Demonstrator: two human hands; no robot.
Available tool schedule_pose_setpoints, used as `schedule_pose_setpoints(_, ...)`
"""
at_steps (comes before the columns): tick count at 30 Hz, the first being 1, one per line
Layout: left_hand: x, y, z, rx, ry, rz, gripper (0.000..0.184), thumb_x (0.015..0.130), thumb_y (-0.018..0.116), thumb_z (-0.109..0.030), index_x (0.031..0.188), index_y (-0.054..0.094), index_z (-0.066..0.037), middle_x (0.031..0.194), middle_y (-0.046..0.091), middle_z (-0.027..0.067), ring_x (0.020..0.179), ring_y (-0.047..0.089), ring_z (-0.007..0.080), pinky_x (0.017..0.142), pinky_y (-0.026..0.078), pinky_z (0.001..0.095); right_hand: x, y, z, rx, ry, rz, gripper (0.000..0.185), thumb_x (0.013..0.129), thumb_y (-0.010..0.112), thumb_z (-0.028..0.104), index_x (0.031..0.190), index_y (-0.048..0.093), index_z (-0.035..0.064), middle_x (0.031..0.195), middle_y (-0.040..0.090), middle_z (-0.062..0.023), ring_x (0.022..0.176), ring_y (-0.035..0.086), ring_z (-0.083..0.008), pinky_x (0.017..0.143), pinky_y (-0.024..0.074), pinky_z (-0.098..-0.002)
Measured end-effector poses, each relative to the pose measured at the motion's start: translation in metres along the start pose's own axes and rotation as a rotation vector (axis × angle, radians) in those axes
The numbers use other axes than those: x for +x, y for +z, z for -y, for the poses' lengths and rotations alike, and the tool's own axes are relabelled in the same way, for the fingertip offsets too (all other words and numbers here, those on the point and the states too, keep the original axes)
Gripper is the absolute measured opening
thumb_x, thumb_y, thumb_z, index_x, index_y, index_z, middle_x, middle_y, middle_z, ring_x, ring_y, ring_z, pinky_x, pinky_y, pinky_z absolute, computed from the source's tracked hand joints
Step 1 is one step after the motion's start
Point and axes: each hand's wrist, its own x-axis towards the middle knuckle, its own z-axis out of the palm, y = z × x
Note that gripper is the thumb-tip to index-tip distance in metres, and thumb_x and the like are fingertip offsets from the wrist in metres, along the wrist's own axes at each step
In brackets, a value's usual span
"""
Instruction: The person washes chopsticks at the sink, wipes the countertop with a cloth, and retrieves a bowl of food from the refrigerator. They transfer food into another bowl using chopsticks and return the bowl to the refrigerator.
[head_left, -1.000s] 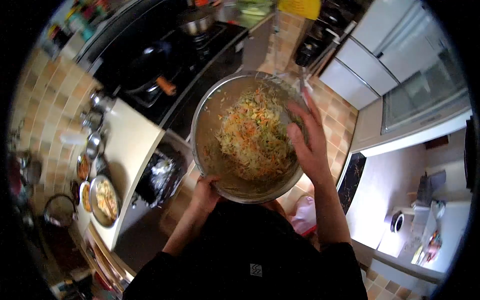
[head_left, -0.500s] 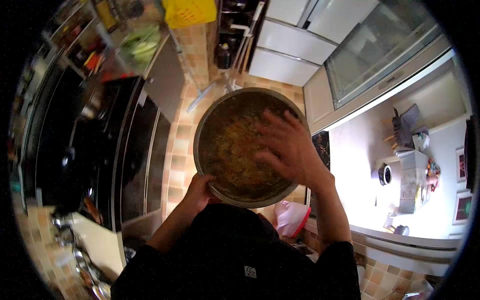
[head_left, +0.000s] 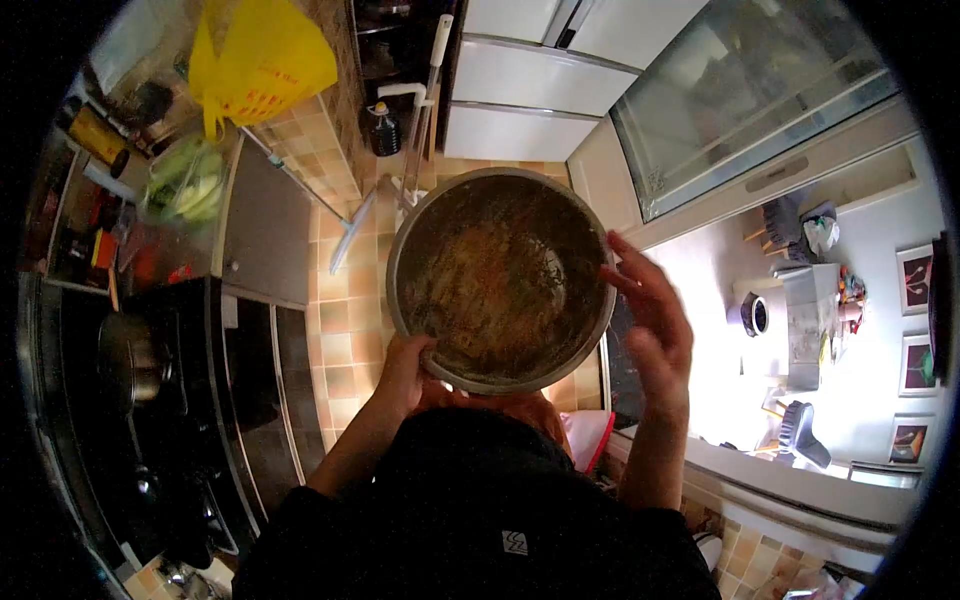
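Observation:
A large round metal basin (head_left: 500, 280) is held up in front of my body. Brownish specks and smears cover its inside, with a shiny patch at the right; whether this is liquid or residue I cannot tell. My left hand (head_left: 405, 372) grips the lower left rim, thumb over the edge and the other fingers hidden underneath. Beside the right rim is my right hand (head_left: 655, 330), fingers apart and holding nothing. Its fingertips are close to the rim, and I cannot tell whether they touch it.
To the left, a pot (head_left: 135, 360) stands on the black stove (head_left: 180, 470), with bagged greens (head_left: 185, 185) on the counter beyond. A yellow bag (head_left: 265, 70) hangs above. A squeegee (head_left: 350, 240) and a dark bottle (head_left: 382, 130) are on the tiled floor. At right is a sliding door (head_left: 770, 175).
My right hand has moved out of the basin to its right side. The left hand keeps its grip on the rim. The camera view has shifted, and the surroundings are sharper.

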Motion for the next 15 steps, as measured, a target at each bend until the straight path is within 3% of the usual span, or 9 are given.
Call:
schedule_pose_setpoints(1,-0.004,0.0,-0.001,-0.017,-0.025,-0.022,0.046,0.088,0.056,-0.01,0.131,0.043,0.002,0.118,0.056,0.0181,0.104,0.06,0.0311,0.075,0.057,0.045,0.001,-0.012,-0.005,-0.014,-0.047,-0.07,0.041,0.093,0.059,0.018,0.129,0.055,-0.0003,0.145,0.043,-0.0205,0.137,0.039,-0.0319,0.114,0.0306,-0.0437)
schedule_pose_setpoints(2,-0.003,0.0,-0.005,-0.031,-0.034,-0.04,0.046,0.088,0.056,-0.01,0.131,0.043,0.002,0.119,0.056,0.0186,0.105,0.06,0.0316,0.076,0.057,0.0455,0.002,-0.021,-0.013,-0.175,0.004,-0.218,0.038,0.096,0.055,0.018,0.129,0.054,-0.0013,0.141,0.048,-0.0183,0.133,0.045,-0.0292,0.11,0.0357,-0.0408)
schedule_pose_setpoints(4,-0.017,0.006,-0.02,-0.112,-0.074,-0.058,0.031,0.089,0.056,-0.008,0.118,0.051,0.001,0.108,0.059,0.0142,0.097,0.063,0.028,0.077,0.057,0.0454,-0.003,-0.054,-0.042,-0.332,0.124,-0.382,0.038,0.098,0.053,0.021,0.129,0.053,-0.0017,0.135,0.054,-0.0166,0.127,0.05,-0.0258,0.106,0.0406,-0.0394)
schedule_pose_setpoints(6,-0.017,-0.007,-0.019,-0.132,-0.054,-0.107,0.021,0.089,0.056,-0.007,0.108,0.057,0.0,0.102,0.06,0.0118,0.092,0.064,0.0261,0.076,0.057,0.0447,0.003,-0.076,-0.064,-0.247,0.17,-0.541,0.039,0.101,0.05,0.026,0.13,0.053,-0.0009,0.131,0.057,-0.0153,0.123,0.053,-0.0233,0.101,0.0442,-0.0395)
schedule_pose_setpoints(9,-0.016,-0.019,-0.021,-0.088,0.03,-0.173,0.014,0.089,0.056,-0.008,0.101,0.059,-0.002,0.098,0.061,0.012,0.088,0.064,0.0264,0.074,0.056,0.0431,0.032,-0.107,-0.098,-0.273,0.136,-0.568,0.042,0.102,0.049,0.031,0.132,0.052,0.001,0.131,0.057,-0.0151,0.122,0.053,-0.0226,0.099,0.0452,-0.0383)
schedule_pose_setpoints(12,-0.027,-0.026,-0.018,-0.08,0.115,-0.274,0.025,0.088,0.055,-0.01,0.109,0.053,0.002,0.104,0.058,0.0154,0.092,0.063,0.0297,0.076,0.057,0.0445,0.089,-0.131,-0.14,-0.259,0.138,-0.493,0.05,0.101,0.052,0.036,0.136,0.048,0.001,0.135,0.053,-0.0155,0.123,0.051,-0.0235,0.103,0.0422,-0.0378)
schedule_pose_setpoints(14,-0.029,-0.042,-0.005,-0.068,0.139,-0.306,0.046,0.087,0.054,-0.009,0.13,0.043,0.005,0.118,0.056,0.0197,0.103,0.063,0.0346,0.079,0.058,0.0489,0.145,-0.142,-0.162,-0.293,0.123,-0.412,0.051,0.101,0.051,0.037,0.136,0.048,0.0006,0.137,0.051,-0.0148,0.125,0.05,-0.023,0.104,0.0415,-0.038)
schedule_pose_setpoints(15,-0.035,-0.034,-0.002,-0.09,0.16,-0.289,0.048,0.087,0.055,-0.01,0.13,0.042,0.006,0.118,0.057,0.0197,0.101,0.063,0.0346,0.079,0.058,0.0485,0.177,-0.147,-0.174,-0.299,0.09,-0.369,0.053,0.1,0.052,0.038,0.137,0.047,0.0005,0.137,0.051,-0.0157,0.126,0.049,-0.0236,0.104,0.0412,-0.038)
